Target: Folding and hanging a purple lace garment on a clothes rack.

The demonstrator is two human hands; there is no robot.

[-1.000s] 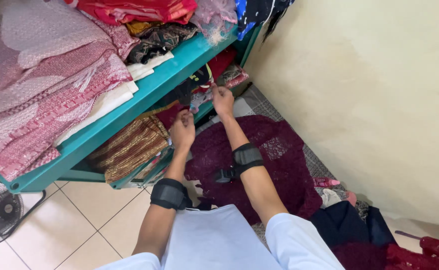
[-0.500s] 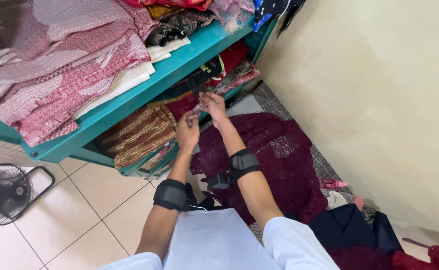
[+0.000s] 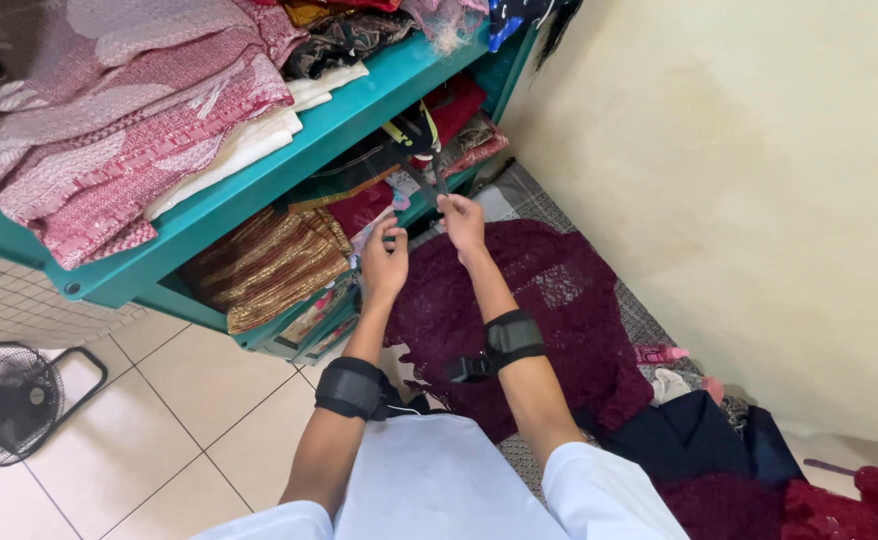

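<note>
Teal shelf (image 3: 259, 180) stacked with folded cloth (image 3: 129, 130). Left hand (image 3: 385, 262) and right hand (image 3: 462, 222) each pinching thin dark strap (image 3: 421, 180) before lower shelf.

Your way under the teal shelf (image 3: 259, 185) is crowded by folded fabrics (image 3: 264, 265); the wall (image 3: 739, 200) blocks rightward

Teal shelf (image 3: 289, 165), folded fabrics (image 3: 129, 110) stacked on it

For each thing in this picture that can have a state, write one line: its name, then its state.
left hand: raised at the lower shelf, fingers curled at some cloth
right hand: pinching a dark strap
dark strap: hanging from the lower shelf
maroon lace cloth: spread on the floor
pink cloths: folded, stacked on the teal shelf
fan: standing on the floor
</note>
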